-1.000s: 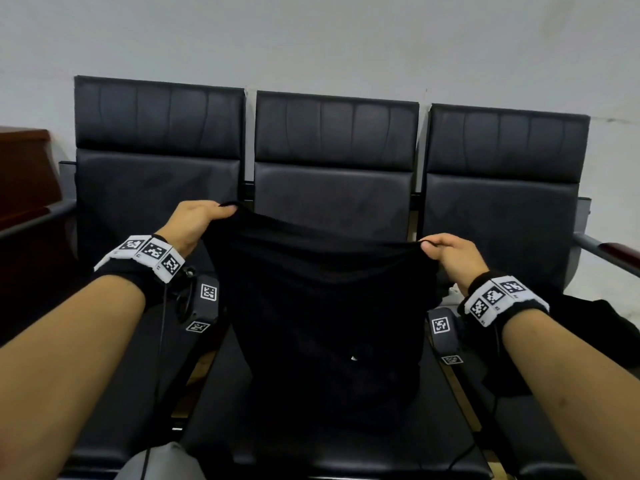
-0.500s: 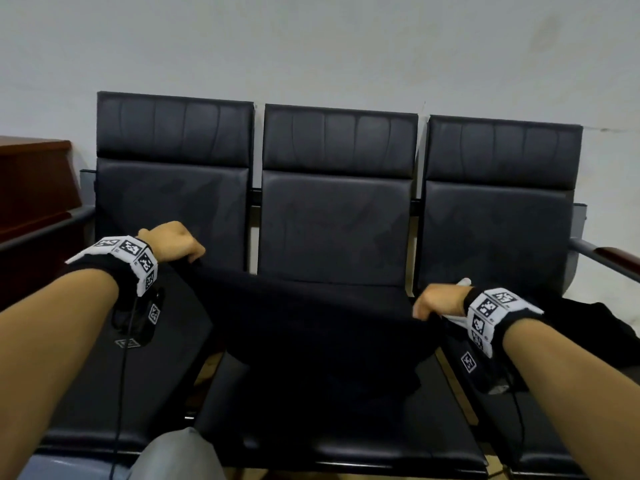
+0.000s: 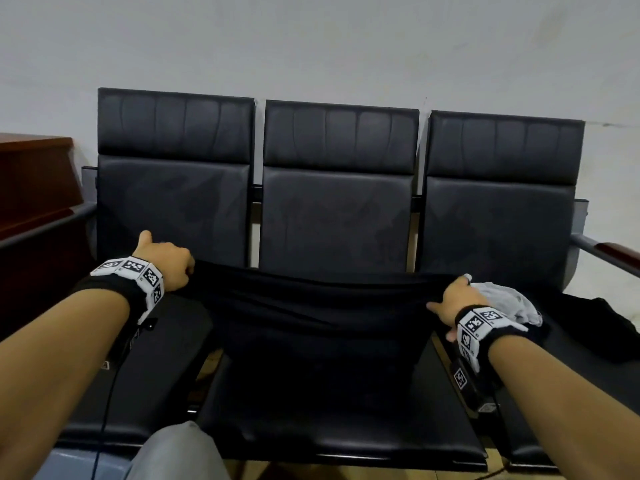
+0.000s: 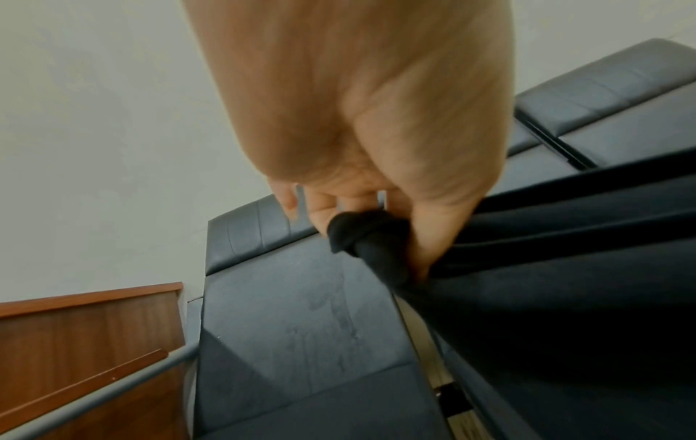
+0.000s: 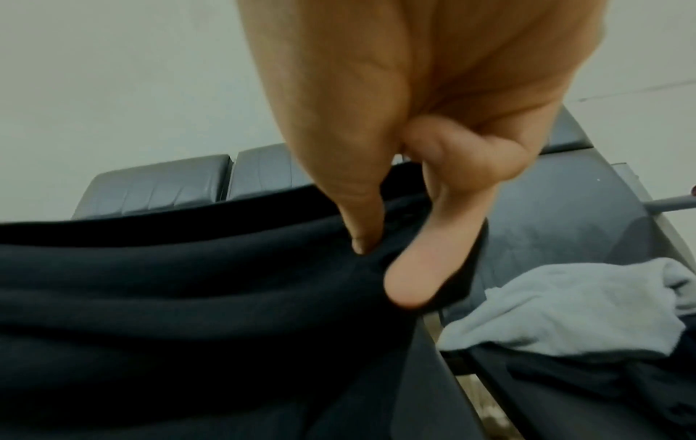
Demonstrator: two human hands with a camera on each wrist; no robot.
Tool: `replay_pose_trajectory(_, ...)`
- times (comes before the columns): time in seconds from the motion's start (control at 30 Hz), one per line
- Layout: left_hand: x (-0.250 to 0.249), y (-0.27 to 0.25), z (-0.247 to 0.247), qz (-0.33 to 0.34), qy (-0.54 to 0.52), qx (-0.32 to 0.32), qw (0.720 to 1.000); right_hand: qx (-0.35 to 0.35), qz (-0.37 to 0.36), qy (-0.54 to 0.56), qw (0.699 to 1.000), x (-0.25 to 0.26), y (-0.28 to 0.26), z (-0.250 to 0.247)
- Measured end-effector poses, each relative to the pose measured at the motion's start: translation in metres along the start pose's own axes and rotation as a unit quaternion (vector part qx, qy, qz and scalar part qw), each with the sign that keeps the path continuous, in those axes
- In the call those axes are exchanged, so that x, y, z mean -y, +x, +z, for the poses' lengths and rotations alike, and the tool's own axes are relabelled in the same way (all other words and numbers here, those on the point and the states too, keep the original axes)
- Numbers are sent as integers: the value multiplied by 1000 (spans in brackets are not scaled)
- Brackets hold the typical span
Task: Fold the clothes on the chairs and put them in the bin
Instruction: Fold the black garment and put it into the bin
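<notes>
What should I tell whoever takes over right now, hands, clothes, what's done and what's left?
Left hand: grips one end of the black garment, fabric bunched in its fingers.
Right hand: pinches the other end.
The garment is stretched between both hands across the middle chair, its lower part on the seat; not yet folded.
A grey garment and more dark clothing lie unfolded on the right chair.
The bin is not in view.
Left: lay the black garment flat, fold it, fold the others, put all in the bin.
</notes>
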State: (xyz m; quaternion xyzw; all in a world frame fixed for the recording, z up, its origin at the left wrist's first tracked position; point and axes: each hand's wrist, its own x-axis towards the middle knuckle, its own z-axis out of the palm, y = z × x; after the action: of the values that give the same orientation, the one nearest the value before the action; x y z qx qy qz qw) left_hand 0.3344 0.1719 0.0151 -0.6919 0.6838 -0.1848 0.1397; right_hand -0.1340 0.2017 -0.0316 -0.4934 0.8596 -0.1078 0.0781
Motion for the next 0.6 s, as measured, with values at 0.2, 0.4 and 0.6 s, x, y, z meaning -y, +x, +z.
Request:
replay_pose_trajectory(0.2,-1,5,-39,-123,-74,-181,973,-170,-18,165,971,18,0,-49)
replay_pose_trajectory(0.4,12,3,-94,-219,-404,-270,846,-251,-95,465,844,34,-1,-109)
replay_pose_trajectory(0.6,22,-11,-115,-233,-637,-331,657,-296,-142,480,814,36,-18,-155)
